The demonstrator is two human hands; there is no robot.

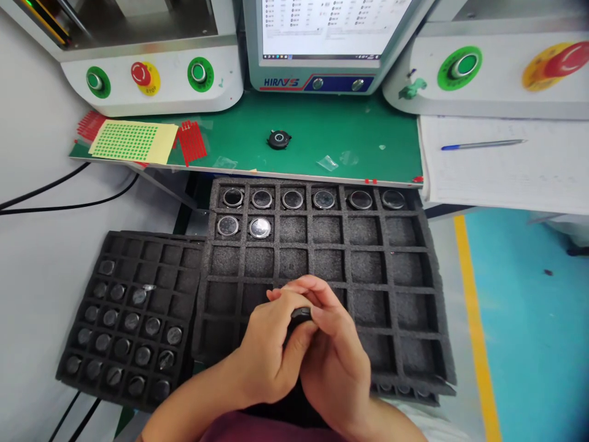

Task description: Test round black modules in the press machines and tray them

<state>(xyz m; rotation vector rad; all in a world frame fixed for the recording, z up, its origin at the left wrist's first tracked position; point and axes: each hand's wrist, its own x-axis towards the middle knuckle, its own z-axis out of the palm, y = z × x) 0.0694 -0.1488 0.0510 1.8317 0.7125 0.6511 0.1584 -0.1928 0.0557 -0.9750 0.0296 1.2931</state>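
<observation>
My left hand (269, 347) and my right hand (338, 353) are cupped together above the front part of the large foam tray (311, 283). Between them they grip a black watch body (301, 314); only its dark edge shows, the rest being covered by fingers. Both hands have their fingers bent around it, thumbs close together. In the tray beneath, round watch bodies fill the back row, among them a watch body (292, 199) in the third pocket. Two more lie in the second row, the right one (260, 228) with a shiny face.
To the left, a smaller foam tray (177, 279) holds several watch parts. A black watch module (278, 139) lies on the green bench (239, 123), near a sticker sheet (133, 141) and red strips (192, 142). Behind stand a monitor (317, 83) and machines with buttons. A pen (483, 145) rests on papers.
</observation>
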